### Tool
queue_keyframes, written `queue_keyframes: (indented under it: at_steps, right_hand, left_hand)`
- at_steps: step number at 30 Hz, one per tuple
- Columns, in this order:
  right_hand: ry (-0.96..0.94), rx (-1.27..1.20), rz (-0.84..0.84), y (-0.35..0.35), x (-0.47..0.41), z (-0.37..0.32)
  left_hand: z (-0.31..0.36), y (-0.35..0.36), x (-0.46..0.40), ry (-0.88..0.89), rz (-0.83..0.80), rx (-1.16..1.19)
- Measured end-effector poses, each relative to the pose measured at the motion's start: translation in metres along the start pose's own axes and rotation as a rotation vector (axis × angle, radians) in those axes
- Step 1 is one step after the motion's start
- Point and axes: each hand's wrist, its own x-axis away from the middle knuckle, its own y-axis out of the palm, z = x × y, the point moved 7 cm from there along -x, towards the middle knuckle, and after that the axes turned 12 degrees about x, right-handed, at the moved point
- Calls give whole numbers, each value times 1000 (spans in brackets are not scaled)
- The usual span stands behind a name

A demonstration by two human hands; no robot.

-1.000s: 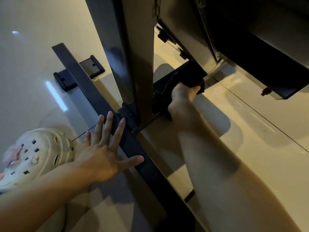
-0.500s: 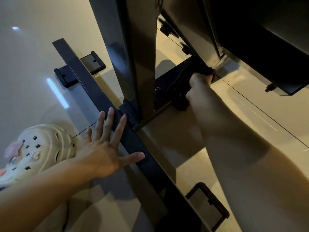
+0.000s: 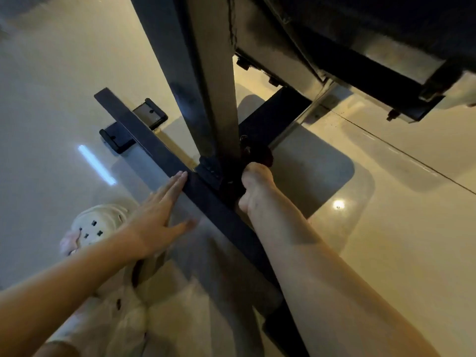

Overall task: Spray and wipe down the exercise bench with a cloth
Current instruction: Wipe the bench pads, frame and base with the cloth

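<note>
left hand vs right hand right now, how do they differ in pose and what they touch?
The left hand lies flat, fingers straight, fingertips on the floor bar; the right hand is curled around a dark cloth. The left hand rests on the near side of the bar; the right hand reaches across it to the upright post's base. Both are bare.

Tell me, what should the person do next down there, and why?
Probably drag the cloth along the floor bar toward the left hand. The right hand presses the dark cloth at the joint under the upright post, while the left hand lies flat, bracing beside the bar.
</note>
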Motion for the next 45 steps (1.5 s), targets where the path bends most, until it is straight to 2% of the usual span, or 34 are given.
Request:
queue_keyframes:
  at_steps: [3,7,10,12,14,16,18,21,24,26,30,34,36,40,45]
  right_hand:
    - [32,138,-41,-3,13,15]
    - [-116,503,-89,-15,38,-1]
    - [-191,1005,-236,-25,73,-13]
    - [-151,1380,-347,-34,91,-6]
    - [-150,1601,-373,-49,104,6]
    - [-186,1631,-313,-57,113,22]
    - [-263,1595,-164,-52,108,32]
    - [-380,1416,3,-17,86,37]
    - [-479,1343,217,11,76,29]
    - [-517,1363,298,9,82,31]
    - [-467,1396,349,-51,110,64]
    - [-411,1359,604,-138,158,114]
    - [-373,1348,681,-148,167,133]
    - [-446,1369,802,-106,152,113]
    - [-644,1578,822,9,89,71]
  left_hand:
    - [-4,-21,2,20,149,77]
    - [3,-29,2,110,175,116]
    - [2,-27,7,155,123,80]
    - [3,-22,14,230,74,33]
    - [3,-19,18,270,55,0]
    - [5,-15,14,294,42,-64]
    - [8,-9,7,312,29,-165]
    - [11,3,1,341,13,-266]
    - [7,11,0,434,53,-317]
    - [0,11,-6,438,87,-336]
    - [-6,11,-10,495,121,-411]
    - [-11,9,-11,468,67,-325]
    - [-13,9,-10,460,47,-297]
    - [-17,11,-8,481,37,-281]
    - [-17,2,-10,475,97,-213]
